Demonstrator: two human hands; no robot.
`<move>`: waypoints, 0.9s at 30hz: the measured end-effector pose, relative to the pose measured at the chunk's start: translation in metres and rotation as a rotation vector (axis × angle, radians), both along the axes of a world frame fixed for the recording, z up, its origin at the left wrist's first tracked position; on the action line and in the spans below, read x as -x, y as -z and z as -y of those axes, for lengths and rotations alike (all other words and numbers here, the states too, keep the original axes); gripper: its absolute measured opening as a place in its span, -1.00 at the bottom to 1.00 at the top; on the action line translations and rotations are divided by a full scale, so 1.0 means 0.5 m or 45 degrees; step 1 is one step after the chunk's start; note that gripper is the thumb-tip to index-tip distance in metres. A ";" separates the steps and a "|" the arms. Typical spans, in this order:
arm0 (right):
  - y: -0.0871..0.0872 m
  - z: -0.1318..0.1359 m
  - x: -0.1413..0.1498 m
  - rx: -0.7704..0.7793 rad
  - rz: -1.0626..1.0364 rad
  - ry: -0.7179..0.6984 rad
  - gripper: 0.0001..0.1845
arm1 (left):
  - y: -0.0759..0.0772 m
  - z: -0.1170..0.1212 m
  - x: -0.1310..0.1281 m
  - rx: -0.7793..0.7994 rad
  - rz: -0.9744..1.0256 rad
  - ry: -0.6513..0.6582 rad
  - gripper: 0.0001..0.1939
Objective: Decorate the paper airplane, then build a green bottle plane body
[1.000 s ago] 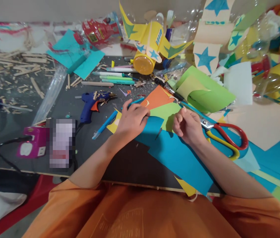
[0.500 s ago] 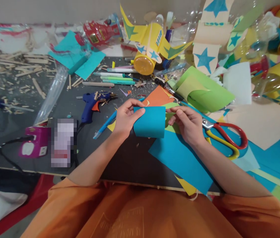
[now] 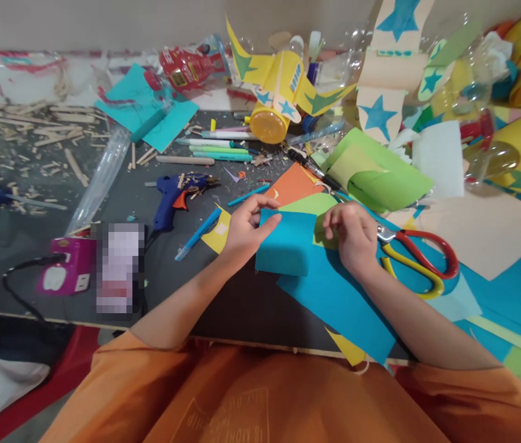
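A piece of blue paper point(image 3: 286, 246) is held at its upper left corner by my left hand point(image 3: 248, 227), thumb on top and fingers behind. Just to the right of that piece, my right hand point(image 3: 352, 237) has its fingers curled together, apart from the paper; whether anything sits between them is hidden. Beneath both hands lie a larger blue sheet point(image 3: 352, 301), a light green sheet point(image 3: 309, 203) and an orange sheet point(image 3: 294, 181). Scissors point(image 3: 419, 255) with red and yellow handles rest beside my right wrist.
A blue glue gun point(image 3: 170, 197) lies to the left, near a magenta box point(image 3: 65, 264) with a cable and a blurred phone point(image 3: 119, 267). Markers point(image 3: 218, 151), a yellow winged bottle point(image 3: 269, 120) and rolled green paper point(image 3: 377, 169) stand or lie farther back. Wood scraps point(image 3: 34, 132) cover the far left.
The blue piece has come down slightly and now looks flatter, less curved. My right hand has drawn away from its right edge, with the fingers more curled.
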State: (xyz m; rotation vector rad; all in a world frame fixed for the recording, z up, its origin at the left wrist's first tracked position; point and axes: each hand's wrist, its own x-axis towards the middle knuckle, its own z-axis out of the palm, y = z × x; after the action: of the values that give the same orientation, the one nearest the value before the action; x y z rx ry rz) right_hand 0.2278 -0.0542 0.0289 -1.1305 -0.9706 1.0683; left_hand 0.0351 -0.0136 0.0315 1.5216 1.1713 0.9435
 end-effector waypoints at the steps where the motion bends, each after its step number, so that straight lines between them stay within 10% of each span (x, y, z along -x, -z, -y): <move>1: 0.001 0.001 0.000 -0.033 0.048 0.035 -0.64 | 0.003 0.003 0.000 -0.016 -0.012 0.008 -0.85; 16: -0.006 0.002 0.000 0.057 0.061 0.033 -0.27 | 0.005 -0.003 0.002 -0.131 -0.017 -0.033 -0.85; 21: -0.001 0.004 -0.002 0.042 0.190 0.045 -0.68 | 0.013 -0.008 0.006 -0.165 -0.052 -0.027 -0.78; 27: -0.003 0.008 0.008 0.063 0.240 -0.202 -0.62 | 0.007 0.004 0.002 -0.064 0.002 0.081 -0.75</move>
State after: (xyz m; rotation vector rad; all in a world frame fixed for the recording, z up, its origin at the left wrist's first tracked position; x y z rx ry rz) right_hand 0.2237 -0.0584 0.0304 -1.2268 -1.2049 1.1322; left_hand 0.0342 -0.0157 0.0278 1.5891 1.0988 0.9371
